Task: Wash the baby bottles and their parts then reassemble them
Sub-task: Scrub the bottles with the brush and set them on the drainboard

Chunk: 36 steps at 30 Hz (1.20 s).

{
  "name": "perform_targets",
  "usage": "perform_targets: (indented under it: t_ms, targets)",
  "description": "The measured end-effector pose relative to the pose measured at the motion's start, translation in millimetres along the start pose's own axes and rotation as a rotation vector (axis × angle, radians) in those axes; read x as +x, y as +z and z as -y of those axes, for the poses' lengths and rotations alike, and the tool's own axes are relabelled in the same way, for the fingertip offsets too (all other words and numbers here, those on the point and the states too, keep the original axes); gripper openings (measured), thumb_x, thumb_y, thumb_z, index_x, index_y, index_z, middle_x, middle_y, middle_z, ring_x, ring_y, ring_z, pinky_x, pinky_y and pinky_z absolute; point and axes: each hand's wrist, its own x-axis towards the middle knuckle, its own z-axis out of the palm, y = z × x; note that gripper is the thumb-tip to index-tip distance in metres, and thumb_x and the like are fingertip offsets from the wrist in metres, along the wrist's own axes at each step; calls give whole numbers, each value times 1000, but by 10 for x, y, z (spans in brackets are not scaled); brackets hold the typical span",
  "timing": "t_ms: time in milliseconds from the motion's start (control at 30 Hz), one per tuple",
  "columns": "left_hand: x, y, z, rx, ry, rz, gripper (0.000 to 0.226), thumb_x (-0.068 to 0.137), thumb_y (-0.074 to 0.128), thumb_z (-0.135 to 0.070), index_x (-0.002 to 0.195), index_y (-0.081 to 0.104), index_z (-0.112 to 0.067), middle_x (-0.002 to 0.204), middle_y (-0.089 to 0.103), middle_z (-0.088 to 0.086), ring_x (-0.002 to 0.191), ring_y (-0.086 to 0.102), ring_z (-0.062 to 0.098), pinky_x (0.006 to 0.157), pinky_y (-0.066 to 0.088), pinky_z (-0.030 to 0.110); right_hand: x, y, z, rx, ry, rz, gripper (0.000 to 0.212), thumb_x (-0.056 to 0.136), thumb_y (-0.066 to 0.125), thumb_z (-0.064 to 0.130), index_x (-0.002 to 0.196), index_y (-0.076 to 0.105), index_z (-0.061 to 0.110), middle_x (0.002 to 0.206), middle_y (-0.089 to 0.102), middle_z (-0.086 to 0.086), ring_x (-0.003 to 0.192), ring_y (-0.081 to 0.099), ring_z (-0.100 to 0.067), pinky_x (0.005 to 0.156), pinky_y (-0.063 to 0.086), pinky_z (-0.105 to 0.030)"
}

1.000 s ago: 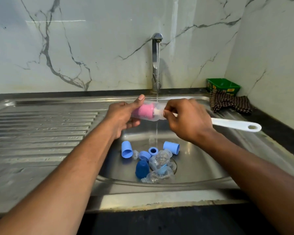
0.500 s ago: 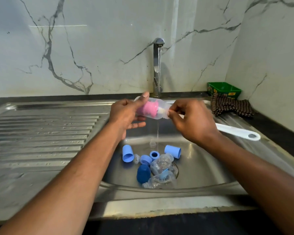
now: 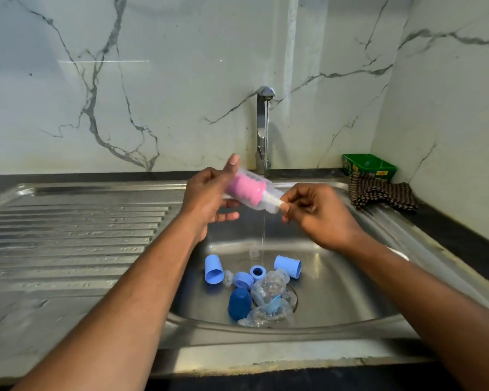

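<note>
A clear baby bottle (image 3: 247, 190) was gripped by the left hand (image 3: 206, 196); its pink sponge brush (image 3: 244, 189) was pinched by the right hand (image 3: 316, 213). Wet plastic could easily be dropped.

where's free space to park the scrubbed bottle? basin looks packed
Bare: the ribbed drainboard left of the basin, and the basin floor right of the light blue cap. Crowded: around the drain, with caps, the dark blue cap and clear bottles.

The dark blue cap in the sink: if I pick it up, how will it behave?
The dark blue cap is probably light and stiff, looking like hard plastic. It lies in a wet sink, so likely slippery. Its rounded shape may roll if pushed.
</note>
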Motion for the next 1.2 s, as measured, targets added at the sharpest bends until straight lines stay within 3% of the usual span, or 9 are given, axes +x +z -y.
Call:
perform_targets:
  t_ms: [100,433,500,633,767,833,967,1100,1200]
  targets:
    - [-1,14,32,-120,0,9,32,85,74,-36,78,51,-14,96,67,7,74,71,26,63,62,42,-48,99,53,-106,-34,-88,12,89,66,8,79,70,13,64,70,1,58,66,-9,61,52,-25]
    - [36,-10,182,-395,64,120,9,98,55,-11,103,58,-18,104,67,1,86,71,25,74,61,43,-51,45,138,390,321,-52,21,92,65,7,72,61,11,54,57,-7,34,34,-8,35,25,-15]
    - [44,-24,176,-322,-1,72,4,98,58,-19,102,59,-19,111,67,2,97,68,28,76,61,44,-35,52,93,324,275,-69,21,92,66,8,72,62,12,55,59,-6,33,39,-4,36,29,-14]
    - [66,-1,62,-4,-94,-145,55,78,67,-66,99,63,-14,101,68,-1,83,64,18,63,59,30,-23,122,8,17,102,-131,17,89,71,16,72,65,15,60,67,-1,51,62,-9,51,47,-20]
    - [32,39,119,-104,-126,-53,32,82,77,-34,75,52,-17,93,67,7,80,66,22,62,59,29,-28,134,-12,-77,77,-216,20,84,75,21,73,59,19,65,68,-2,61,66,-18,53,45,-24]
    - [-1,68,183,-203,-93,23,10,89,70,-17,88,61,-16,102,67,9,93,67,27,70,62,37,-39,120,6,-35,116,-223,25,84,74,18,79,50,21,68,70,-7,55,65,-16,47,41,-22]
    - [-38,132,199,-242,60,80,30,94,60,-4,122,63,-16,106,68,-2,102,66,17,79,61,42,-41,57,45,371,357,-111,26,90,66,6,87,43,19,63,65,-11,32,39,-9,34,23,-17]
    - [-50,119,119,-346,128,60,23,94,57,3,97,64,-19,102,70,-1,104,66,22,88,57,51,20,-9,1,786,474,85,10,95,54,5,90,51,12,66,55,-7,33,27,-5,31,17,-12]
    - [-42,126,79,-213,101,-115,27,89,71,-26,71,53,-19,82,68,0,82,68,15,77,61,43,1,23,28,498,283,-34,23,92,61,1,86,46,16,61,59,-12,31,35,-6,32,23,-16]
